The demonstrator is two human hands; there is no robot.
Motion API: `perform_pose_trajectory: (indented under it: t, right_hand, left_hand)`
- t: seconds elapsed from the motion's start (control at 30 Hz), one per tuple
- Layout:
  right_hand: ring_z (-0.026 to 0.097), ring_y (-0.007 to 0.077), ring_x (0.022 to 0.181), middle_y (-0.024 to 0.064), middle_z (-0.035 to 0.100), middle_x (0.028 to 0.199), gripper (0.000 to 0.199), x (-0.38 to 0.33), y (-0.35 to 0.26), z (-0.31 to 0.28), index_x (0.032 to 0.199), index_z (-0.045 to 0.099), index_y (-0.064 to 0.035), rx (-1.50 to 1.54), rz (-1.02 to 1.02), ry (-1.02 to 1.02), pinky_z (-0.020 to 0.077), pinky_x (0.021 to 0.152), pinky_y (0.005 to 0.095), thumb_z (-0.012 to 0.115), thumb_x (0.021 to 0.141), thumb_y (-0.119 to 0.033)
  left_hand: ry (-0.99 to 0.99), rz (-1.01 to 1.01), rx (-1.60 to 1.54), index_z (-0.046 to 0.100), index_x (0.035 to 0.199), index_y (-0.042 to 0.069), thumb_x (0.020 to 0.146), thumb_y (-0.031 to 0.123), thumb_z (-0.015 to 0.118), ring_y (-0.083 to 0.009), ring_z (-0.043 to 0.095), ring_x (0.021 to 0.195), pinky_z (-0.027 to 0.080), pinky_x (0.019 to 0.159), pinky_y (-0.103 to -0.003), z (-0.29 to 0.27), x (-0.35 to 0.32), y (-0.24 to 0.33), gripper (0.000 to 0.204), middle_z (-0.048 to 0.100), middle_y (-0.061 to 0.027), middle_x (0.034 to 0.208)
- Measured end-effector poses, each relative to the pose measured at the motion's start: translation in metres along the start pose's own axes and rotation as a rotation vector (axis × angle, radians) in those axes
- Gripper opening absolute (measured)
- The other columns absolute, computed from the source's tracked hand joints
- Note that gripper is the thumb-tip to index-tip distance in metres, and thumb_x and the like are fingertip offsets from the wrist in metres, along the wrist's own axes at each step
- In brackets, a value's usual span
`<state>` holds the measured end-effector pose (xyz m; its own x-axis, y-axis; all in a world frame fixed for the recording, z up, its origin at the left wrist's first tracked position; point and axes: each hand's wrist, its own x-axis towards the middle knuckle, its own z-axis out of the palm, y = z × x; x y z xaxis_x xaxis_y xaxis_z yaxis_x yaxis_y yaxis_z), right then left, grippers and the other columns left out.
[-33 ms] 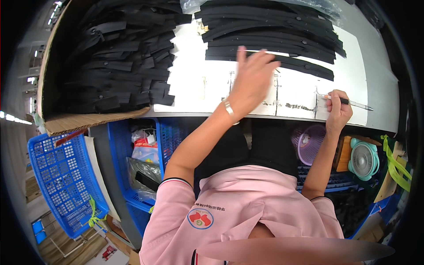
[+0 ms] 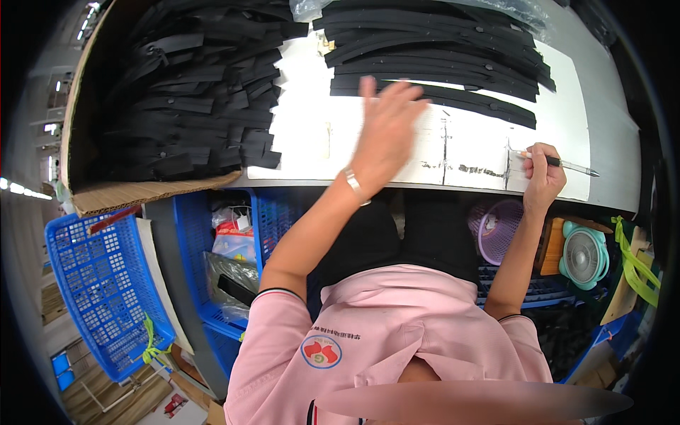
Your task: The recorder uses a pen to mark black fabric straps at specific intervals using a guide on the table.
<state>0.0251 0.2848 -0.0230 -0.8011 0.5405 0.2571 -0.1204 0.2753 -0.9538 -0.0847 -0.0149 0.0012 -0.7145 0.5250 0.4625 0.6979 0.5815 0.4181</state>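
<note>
My left hand (image 2: 388, 134), its fingers spread and somewhat smeared by motion, is over the white board (image 2: 297, 145) with nothing visible in it. Its fingertips are at the near edge of a row of long black fabric strips (image 2: 432, 67); whether they touch cannot be made out. The nearest strip (image 2: 496, 110) lies a little apart from the others and slants down to the right. My right hand (image 2: 544, 177) is closed round a pen (image 2: 577, 168) at the board's right side, beside dark lines marked on the board.
At the left, a cardboard box (image 2: 152, 197) holds many black strips (image 2: 177, 106). Clear plastic film (image 2: 510, 10) lies at the far edge. Below the table are blue baskets (image 2: 106, 283), a purple basket (image 2: 499, 230) and a small turquoise fan (image 2: 584, 255).
My left hand has shifted left along the strips, still spread. My right hand and the pen stay in place.
</note>
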Motion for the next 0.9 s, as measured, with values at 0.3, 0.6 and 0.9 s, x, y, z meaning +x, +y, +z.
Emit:
perform_pose_trajectory:
  t: [0.3, 0.6, 0.9]
  right_hand:
    - [0.049, 0.0025, 0.060, 0.0002, 0.064, 0.074, 0.014, 0.003, -0.003, 0.007, 0.096, 0.072, -0.0014, 0.018, 0.011, 0.017, 0.0357, 0.054, 0.0181, 0.065, 0.101, -0.012]
    - [0.048, 0.0028, 0.060, -0.0004, 0.062, 0.073, 0.015, 0.000, -0.002, 0.006, 0.100, 0.072, -0.0011, 0.003, 0.010, 0.021, 0.0352, 0.054, 0.0190, 0.065, 0.102, -0.013]
    - [0.070, 0.0205, 0.105, 0.0097, 0.076, 0.112, 0.045, -0.036, -0.043, 0.045, 0.133, 0.067, -0.0099, -0.418, -0.276, -0.147, 0.0551, 0.086, 0.0335, 0.062, 0.090, 0.002]
  left_hand:
    - [0.119, -0.295, 0.819, 0.077, 0.107, 0.006, 0.086, -0.002, 0.063, -0.0331, 0.041, 0.145, 0.013, 0.125, -0.060, -0.131, -0.076, -0.107, 0.027, 0.062, -0.0096, 0.138]
    - [0.114, -0.154, 0.540, 0.078, 0.103, 0.011, 0.090, 0.013, 0.073, -0.0244, 0.062, 0.126, 0.023, 0.122, -0.057, -0.084, -0.050, -0.063, 0.014, 0.072, -0.0048, 0.124]
    - [0.056, -0.118, -0.074, 0.059, 0.138, 0.000, 0.093, 0.013, 0.068, -0.0362, 0.046, 0.143, 0.021, 0.122, -0.060, 0.036, -0.017, 0.066, 0.047, 0.056, -0.0206, 0.145]
